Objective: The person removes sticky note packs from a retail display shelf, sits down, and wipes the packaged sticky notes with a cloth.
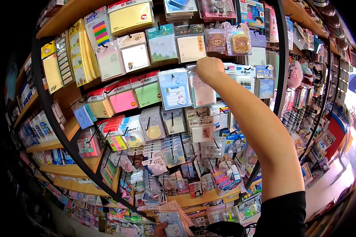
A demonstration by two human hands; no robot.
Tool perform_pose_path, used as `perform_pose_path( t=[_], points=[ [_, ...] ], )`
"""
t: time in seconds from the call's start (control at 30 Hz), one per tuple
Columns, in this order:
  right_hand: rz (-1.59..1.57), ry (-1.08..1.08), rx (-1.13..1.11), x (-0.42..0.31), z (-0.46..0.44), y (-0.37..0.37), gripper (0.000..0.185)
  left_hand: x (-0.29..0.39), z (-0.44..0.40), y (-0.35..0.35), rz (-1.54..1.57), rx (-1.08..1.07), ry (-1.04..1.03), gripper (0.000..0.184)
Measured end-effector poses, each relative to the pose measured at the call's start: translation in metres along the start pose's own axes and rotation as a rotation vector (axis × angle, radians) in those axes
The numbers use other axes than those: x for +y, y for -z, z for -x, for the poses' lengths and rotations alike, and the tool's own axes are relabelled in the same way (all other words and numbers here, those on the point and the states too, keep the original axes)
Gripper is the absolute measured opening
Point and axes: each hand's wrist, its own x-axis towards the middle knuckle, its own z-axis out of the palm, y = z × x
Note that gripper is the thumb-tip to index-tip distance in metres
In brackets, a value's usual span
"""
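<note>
My right hand (210, 70) reaches up to the rack, its fingers closed at the top edge of a pale pink and white sticky note pack (203, 91). The fingertips and the hook there are hidden behind the hand. Just left of it hangs a blue sticky note pack with a white cartoon animal (174, 90). At the bottom of the view my left hand (160, 230) is partly visible, closed on a stack of sticky note packs (173, 223) with blue and peach covers.
Rows of hooks carry more note packs, among them a pink pad (122, 101) and a green pad (148, 94). Black rack posts (281, 59) stand on both sides. Below, a wooden shelf (209, 198) bears small packets and a bin of colourful stationery (227, 182). An aisle lies at right.
</note>
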Motion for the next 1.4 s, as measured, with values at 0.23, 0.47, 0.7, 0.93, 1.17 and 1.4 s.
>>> perform_pose_path(
  t=[0.23,0.47,0.7,0.93,1.17,1.4],
  points=[
    [-0.084,0.027,0.0,0.007,0.014,0.013,0.015,-0.005,-0.006,0.004,-0.081,0.028,-0.075,0.036],
    [-0.271,-0.076,0.062,0.043,0.033,0.033,0.018,0.002,0.004,-0.02,-0.133,0.035,-0.061,0.036],
    [-0.536,-0.19,0.281,0.125,0.04,-0.019,0.032,0.002,0.001,-0.037,-0.197,0.009,-0.072,0.033],
    [-0.795,-0.067,0.162,0.139,0.03,-0.051,0.046,0.02,0.006,-0.098,-0.423,0.036,-0.157,0.033],
    [-1.09,-0.164,-0.189,0.139,0.022,-0.025,0.047,0.023,0.003,-0.12,-0.504,0.073,-0.195,0.033],
    [-0.996,-0.18,-0.219,0.13,0.003,-0.036,0.029,0.021,0.001,-0.126,-0.53,0.104,-0.204,0.033]
  ],
)
